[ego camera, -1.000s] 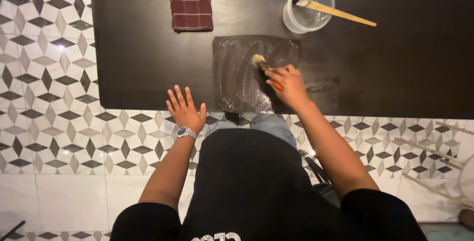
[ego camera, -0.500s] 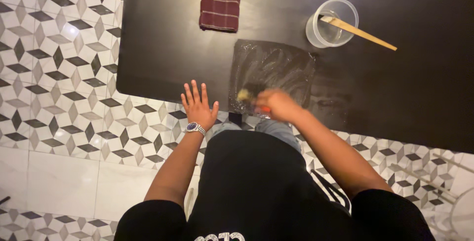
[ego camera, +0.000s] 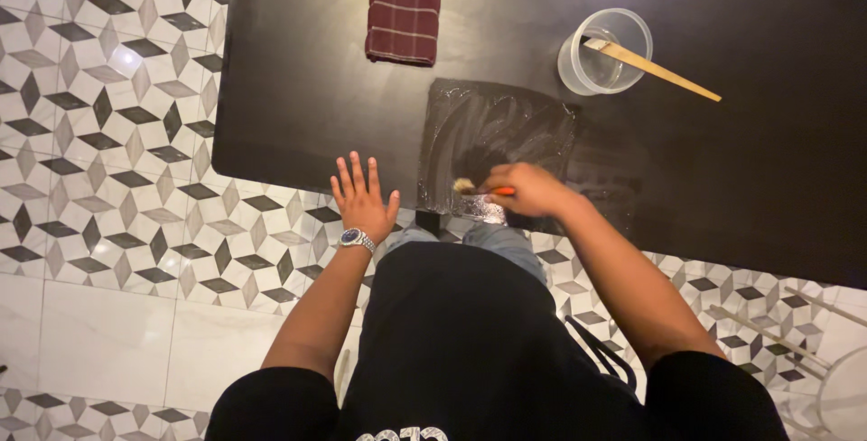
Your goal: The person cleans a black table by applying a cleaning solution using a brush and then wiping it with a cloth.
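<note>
Brush (ego camera: 477,190) handle hidden in right hand (ego camera: 528,190)

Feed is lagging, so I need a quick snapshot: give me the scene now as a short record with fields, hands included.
right hand: grips a brush, bristles on the sheet's near edge
left hand: open, fingers spread, at the table edge, holding nothing
sheet: dark, smeared with pale streaks, flat on the table
cup: clear, a wooden stick leaning in it
cloth: maroon, folded, beyond the sheet

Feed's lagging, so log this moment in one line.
right hand: grips brush, bristles on wet sheet | left hand: open, at table edge | cloth, cup untouched
</note>
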